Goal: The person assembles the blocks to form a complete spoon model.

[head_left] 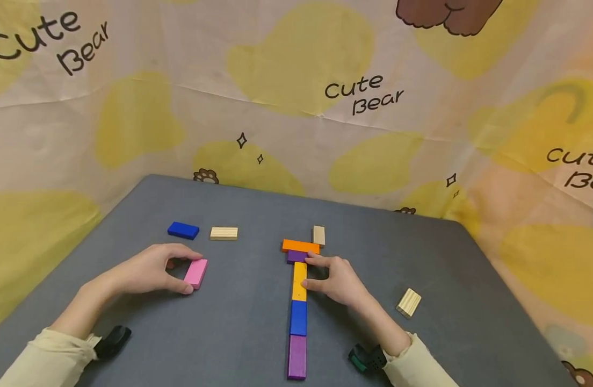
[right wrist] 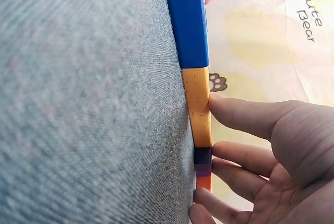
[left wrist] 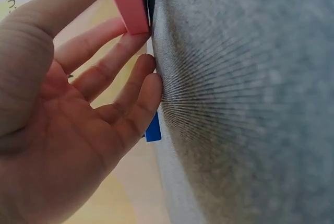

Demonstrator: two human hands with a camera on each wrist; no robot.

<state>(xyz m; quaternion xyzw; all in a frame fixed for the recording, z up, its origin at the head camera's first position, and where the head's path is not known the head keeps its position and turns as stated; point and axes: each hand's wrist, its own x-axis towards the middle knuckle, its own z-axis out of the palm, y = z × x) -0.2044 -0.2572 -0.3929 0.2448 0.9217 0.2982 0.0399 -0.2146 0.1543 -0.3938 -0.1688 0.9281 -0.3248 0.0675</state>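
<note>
My left hand (head_left: 146,270) pinches a pink wooden block (head_left: 196,273) between thumb and fingertips, low over the left part of the table. In the left wrist view the pink block (left wrist: 131,7) shows at the top, its far end hidden. My right hand (head_left: 344,284) is at a row of blocks, its thumb touching a yellow block (head_left: 299,277) and its fingertips on a dark purple block (head_left: 295,257). Behind that, an orange block (head_left: 300,246) lies crosswise. Toward me the row continues with a blue block (head_left: 298,318) and a purple block (head_left: 297,357).
Beyond the left hand lie another blue block (head_left: 183,230) and a plain wood block (head_left: 224,233). A second plain block (head_left: 318,235) sits just behind the orange one; a third (head_left: 409,302) lies to the right. A printed cloth (head_left: 296,129) hangs behind the grey table (head_left: 248,333).
</note>
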